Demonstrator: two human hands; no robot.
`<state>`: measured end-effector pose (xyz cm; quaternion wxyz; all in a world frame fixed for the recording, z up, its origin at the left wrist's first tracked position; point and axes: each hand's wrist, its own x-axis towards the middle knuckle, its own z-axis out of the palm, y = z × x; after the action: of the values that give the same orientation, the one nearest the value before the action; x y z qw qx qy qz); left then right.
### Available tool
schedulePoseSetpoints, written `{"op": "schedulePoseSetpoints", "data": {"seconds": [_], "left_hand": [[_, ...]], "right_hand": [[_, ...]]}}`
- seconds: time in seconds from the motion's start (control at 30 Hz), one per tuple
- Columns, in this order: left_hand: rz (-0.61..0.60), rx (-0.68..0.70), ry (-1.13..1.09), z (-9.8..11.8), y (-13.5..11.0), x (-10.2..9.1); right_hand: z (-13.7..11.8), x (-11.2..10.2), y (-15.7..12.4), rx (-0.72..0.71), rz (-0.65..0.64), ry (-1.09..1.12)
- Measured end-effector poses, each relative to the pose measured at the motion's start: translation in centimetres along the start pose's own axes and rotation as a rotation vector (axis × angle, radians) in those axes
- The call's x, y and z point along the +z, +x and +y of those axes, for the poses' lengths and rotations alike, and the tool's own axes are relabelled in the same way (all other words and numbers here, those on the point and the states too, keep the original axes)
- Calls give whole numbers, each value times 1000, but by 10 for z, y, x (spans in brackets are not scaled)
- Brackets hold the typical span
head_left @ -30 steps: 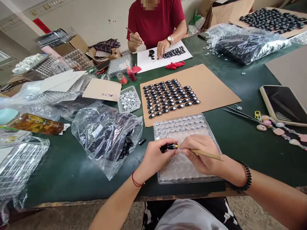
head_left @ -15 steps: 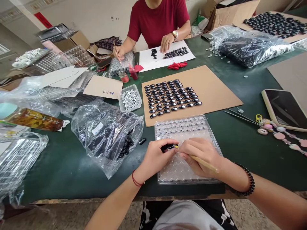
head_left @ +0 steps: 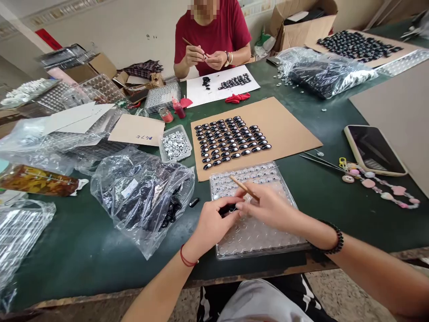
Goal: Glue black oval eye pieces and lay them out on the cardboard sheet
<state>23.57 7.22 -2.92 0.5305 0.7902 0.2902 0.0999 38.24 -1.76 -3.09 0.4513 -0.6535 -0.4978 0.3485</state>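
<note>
My left hand [head_left: 212, 223] is closed on a small black oval piece [head_left: 229, 208], mostly hidden between thumb and fingers. My right hand [head_left: 266, 205] grips a thin wooden stick [head_left: 244, 188], which slants up and left out of the fist. The right fingertips meet the left ones at the black piece; whether they touch it I cannot tell. Both hands are over a clear plastic tray [head_left: 258, 243] whose far rows hold small round clear parts. Beyond the tray, a brown board [head_left: 288, 120] bears rows of black ovals with shiny silver inlays.
A plastic bag of black pieces [head_left: 134, 197] lies left, with one loose black piece [head_left: 194, 202] beside it. Behind stands a tub of silvery parts [head_left: 176, 143]. Tweezers [head_left: 323, 162], a bead strap [head_left: 385, 188] and a phone [head_left: 375, 147] lie right. A co-worker [head_left: 211, 40] sits opposite.
The wooden stick has swung round: its yellow tip was at the black piece, now the stick points up and away. The co-worker's hands have risen from the table and come together. My view has shifted.
</note>
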Motion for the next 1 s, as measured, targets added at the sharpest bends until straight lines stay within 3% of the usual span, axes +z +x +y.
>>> {"op": "schedulePoseSetpoints", "data": {"seconds": [0.17, 0.27, 0.33, 0.4, 0.47, 0.5, 0.6, 0.7, 1.0], "left_hand": [[9, -5, -147, 2, -2, 1], [-10, -127, -387, 2, 0, -6], [-64, -236, -657, 2, 2, -13], [-112, -316, -878, 2, 3, -20], [-139, -350, -965, 1, 4, -24], [-151, -355, -971, 1, 4, -25], [-169, -362, -966, 1, 4, -25], [-125, -403, -1009, 0, 5, -25], [-176, -398, -965, -3, 10, -29]], "right_hand": [[-3, 1, -2, -22, -50, 0], [-1, -15, 12, -56, 11, 15], [6, -37, 35, -65, 114, -2], [20, -66, 70, -59, 307, -63], [40, -96, 112, -51, 583, -173], [52, -109, 133, -33, 634, -227], [85, -136, 186, 11, 601, -460], [107, -144, 212, 30, 523, -554], [127, -145, 219, 49, 379, -726]]}}
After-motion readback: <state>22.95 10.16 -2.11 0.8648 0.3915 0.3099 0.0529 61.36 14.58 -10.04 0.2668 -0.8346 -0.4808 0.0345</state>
